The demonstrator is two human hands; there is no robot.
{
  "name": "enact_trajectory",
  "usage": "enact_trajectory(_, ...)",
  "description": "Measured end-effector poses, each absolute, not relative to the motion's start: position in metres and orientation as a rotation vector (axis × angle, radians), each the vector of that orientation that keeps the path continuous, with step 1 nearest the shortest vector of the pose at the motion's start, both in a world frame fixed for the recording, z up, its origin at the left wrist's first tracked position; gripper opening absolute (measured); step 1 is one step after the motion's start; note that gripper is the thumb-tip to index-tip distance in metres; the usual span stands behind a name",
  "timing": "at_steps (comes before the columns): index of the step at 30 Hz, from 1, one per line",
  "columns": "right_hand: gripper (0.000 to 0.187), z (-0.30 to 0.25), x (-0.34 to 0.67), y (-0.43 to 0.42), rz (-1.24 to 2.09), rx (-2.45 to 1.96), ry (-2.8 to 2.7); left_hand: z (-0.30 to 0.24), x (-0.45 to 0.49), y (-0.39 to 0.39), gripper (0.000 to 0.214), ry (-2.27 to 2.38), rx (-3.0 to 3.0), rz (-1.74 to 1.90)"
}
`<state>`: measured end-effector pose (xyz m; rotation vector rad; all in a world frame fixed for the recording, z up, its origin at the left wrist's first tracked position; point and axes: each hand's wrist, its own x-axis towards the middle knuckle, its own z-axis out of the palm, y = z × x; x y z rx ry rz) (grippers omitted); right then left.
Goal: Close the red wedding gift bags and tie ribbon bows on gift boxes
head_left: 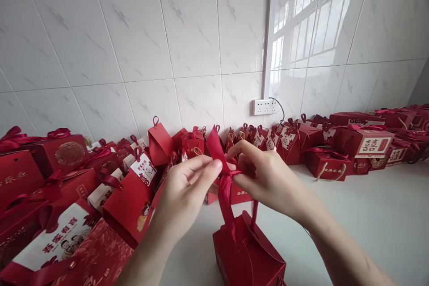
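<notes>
A red gift box (pixel 250 250) with a curved flap top stands on the white table just in front of me. Red satin ribbon (pixel 226 194) rises from both sides of its top into my hands. My left hand (pixel 187 187) pinches the ribbon between thumb and fingers, with a loose end sticking up above it. On the other side, my right hand (pixel 264 172) has curled fingers closed on the ribbon near its crossing point. The two hands nearly meet above the box, and some right fingertips are hidden.
Many red gift boxes, some with ribbon bows, crowd the left side, including a tall red box (pixel 129 205). More line the wall, and a box with a white label (pixel 363 143) sits at right. A power strip (pixel 264 107) hangs on the tiled wall (pixel 191 31) above the white table (pixel 378 214).
</notes>
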<state>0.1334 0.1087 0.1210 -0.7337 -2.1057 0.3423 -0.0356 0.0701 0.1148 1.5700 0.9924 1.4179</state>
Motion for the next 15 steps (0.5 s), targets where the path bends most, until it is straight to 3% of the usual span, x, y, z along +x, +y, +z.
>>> enact_trajectory(9, 0.019, 0.1237, 0.1345, 0.1072, 0.403, -0.649, -2.027, 0.1161, -0.0368, 0.0721, 0.028, 0.997, 1.558, 1.481)
enact_trajectory(15, 0.031, 0.1238, 0.1407, 0.1068, 0.389, -0.634, -2.044, 0.1181, -0.0361, 0.0733, 0.027, 0.986, 1.512, 1.514)
